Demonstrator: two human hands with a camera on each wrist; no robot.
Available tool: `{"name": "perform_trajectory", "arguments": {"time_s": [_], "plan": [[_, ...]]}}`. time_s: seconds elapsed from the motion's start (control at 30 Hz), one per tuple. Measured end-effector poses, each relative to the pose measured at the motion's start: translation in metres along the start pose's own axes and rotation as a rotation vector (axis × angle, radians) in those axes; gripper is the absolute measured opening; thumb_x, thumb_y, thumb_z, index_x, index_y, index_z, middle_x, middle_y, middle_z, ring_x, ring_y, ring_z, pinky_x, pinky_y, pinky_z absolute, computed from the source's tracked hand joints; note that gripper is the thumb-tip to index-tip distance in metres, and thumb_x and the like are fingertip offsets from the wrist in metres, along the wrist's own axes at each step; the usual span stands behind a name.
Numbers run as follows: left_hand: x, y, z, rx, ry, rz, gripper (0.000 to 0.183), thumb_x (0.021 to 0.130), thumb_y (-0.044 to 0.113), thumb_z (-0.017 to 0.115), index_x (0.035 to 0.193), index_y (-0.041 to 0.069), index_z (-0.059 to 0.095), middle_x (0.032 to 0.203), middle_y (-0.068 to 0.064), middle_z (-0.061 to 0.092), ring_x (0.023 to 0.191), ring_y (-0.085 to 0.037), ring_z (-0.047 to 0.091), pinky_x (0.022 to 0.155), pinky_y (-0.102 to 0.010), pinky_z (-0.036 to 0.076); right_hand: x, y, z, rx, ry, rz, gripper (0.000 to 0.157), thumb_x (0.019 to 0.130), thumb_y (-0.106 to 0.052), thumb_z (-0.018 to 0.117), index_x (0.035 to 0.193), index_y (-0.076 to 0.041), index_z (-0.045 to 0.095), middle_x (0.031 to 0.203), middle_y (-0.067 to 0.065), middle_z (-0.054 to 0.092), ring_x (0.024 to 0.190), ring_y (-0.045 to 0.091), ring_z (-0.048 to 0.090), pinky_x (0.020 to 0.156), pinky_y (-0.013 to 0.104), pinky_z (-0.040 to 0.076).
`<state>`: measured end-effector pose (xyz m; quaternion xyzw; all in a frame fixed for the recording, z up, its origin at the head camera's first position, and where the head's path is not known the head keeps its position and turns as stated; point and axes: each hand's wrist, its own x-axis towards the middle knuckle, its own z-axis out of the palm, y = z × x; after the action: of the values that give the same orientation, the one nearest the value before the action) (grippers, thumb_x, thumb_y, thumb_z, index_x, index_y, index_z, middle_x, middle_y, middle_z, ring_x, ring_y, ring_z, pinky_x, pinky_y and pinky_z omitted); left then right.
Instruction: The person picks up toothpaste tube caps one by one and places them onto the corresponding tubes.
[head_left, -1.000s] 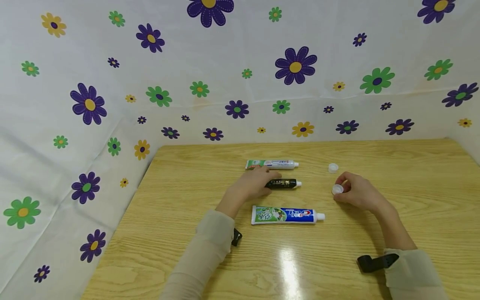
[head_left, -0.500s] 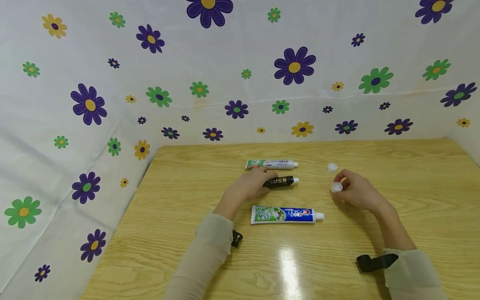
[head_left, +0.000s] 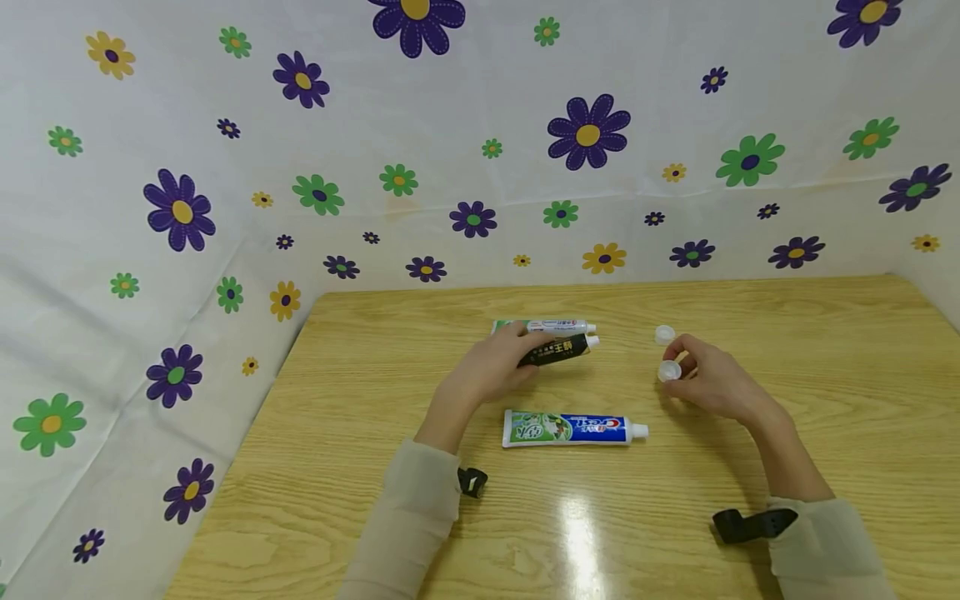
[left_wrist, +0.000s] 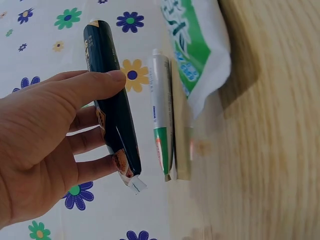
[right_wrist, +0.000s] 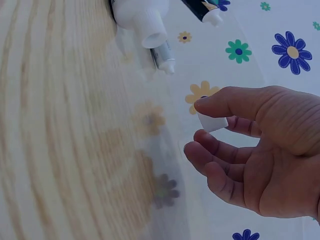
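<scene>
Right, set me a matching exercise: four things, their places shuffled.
1. Black, gold-lettered toothpaste tube
2. Blue-and-green toothpaste tube
3. White-and-green toothpaste tube
4. White round plastic cap nearer the blue-and-green tube

A. Lying nearest the flower-patterned white backdrop
B. Pinched by the right hand
C. Lying farthest from that backdrop
D. Gripped in the left hand

Pairs: 1D, 2C, 3A, 4B

left hand point(left_wrist: 57, 132) grips dark tube point(left_wrist: 119, 125), thumb across it; silver-and-green tube point(left_wrist: 161, 100) near, apart from it; green-and-white tube point(left_wrist: 197, 45) cut off at top edge; wood tabletop point(left_wrist: 272, 150) along frame's right side; flowered cloth point(left_wrist: 107, 215) behind
</scene>
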<state>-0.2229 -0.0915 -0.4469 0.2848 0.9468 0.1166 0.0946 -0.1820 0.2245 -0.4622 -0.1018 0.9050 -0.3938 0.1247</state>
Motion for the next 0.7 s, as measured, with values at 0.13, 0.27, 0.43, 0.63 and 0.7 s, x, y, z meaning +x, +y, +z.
{"name": "perform_trajectory", "arguments": {"time_s": [0.13, 0.27, 0.43, 0.63, 0.7], "plan": [[-0.008, 0.002, -0.004, 0.003, 0.054, 0.035, 0.054, 0.097, 0.023, 0.067, 0.147, 0.029, 0.047, 0.125, -0.007, 0.055, 0.103, -0.021, 0.055, 0.087, -0.04, 0.053, -0.002, -0.004, -0.001, 0.002, 0.003, -0.03, 0.034, 0.09, -0.01, 0.069, 0.117, 0.0, 0.05, 0.094, 0.015, 0.06, 0.077, 0.023, 0.054, 0.063, 0.032, 0.046], [-0.015, 0.003, -0.007, 0.011, 0.1, 0.068, 0.054, 0.096, 0.022, 0.068, 0.146, 0.027, 0.049, 0.123, -0.008, 0.056, 0.103, -0.022, 0.056, 0.086, -0.04, 0.054, -0.004, -0.009, -0.002, -0.009, 0.027, -0.056, 0.033, 0.09, -0.01, 0.068, 0.117, -0.002, 0.051, 0.089, 0.011, 0.057, 0.075, 0.022, 0.052, 0.062, 0.031, 0.044], [-0.021, 0.007, -0.01, 0.029, 0.145, 0.094, 0.052, 0.096, 0.022, 0.069, 0.144, 0.026, 0.051, 0.121, -0.007, 0.058, 0.101, -0.021, 0.057, 0.084, -0.039, 0.055, -0.007, -0.016, -0.004, 0.006, 0.089, -0.093, 0.034, 0.09, -0.007, 0.069, 0.118, -0.003, 0.051, 0.084, 0.01, 0.054, 0.075, 0.023, 0.049, 0.061, 0.029, 0.042], [-0.028, 0.012, -0.012, 0.041, 0.202, 0.128, 0.049, 0.095, 0.02, 0.069, 0.141, 0.026, 0.053, 0.118, -0.008, 0.059, 0.099, -0.021, 0.057, 0.081, -0.038, 0.056, -0.013, -0.029, -0.004, 0.033, 0.182, -0.164, 0.034, 0.089, -0.005, 0.071, 0.117, -0.003, 0.053, 0.088, 0.009, 0.054, 0.08, 0.023, 0.05, 0.062, 0.025, 0.043], [-0.031, 0.014, -0.012, 0.049, 0.224, 0.148, 0.047, 0.096, 0.02, 0.068, 0.14, 0.025, 0.054, 0.118, -0.008, 0.06, 0.1, -0.021, 0.058, 0.082, -0.037, 0.056, -0.015, -0.034, -0.004, 0.044, 0.208, -0.186, 0.033, 0.089, -0.005, 0.071, 0.117, -0.004, 0.054, 0.088, 0.009, 0.053, 0.08, 0.022, 0.05, 0.061, 0.024, 0.044]]}}
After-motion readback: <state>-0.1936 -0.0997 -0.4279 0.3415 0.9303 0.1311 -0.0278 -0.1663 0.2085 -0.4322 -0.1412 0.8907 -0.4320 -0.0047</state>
